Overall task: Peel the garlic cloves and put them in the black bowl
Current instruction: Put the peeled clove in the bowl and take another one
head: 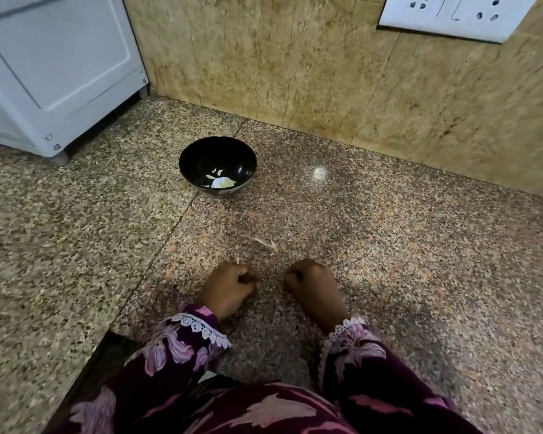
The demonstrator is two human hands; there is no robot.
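Dim, warm indoor light overall. Small bright glare spot on the speckled counter point(320, 174) right of centre. Soft shadows pooled around the hands near the bottom. Slightly soft focus throughout, blurrier toward the bottom. Wide-angle bending of straight lines at upper left and right edges.

Speckled stone counter point(389, 245), brown stone wall point(295, 73) behind, white box point(54, 73) at left, white sockets point(452, 17) up right.
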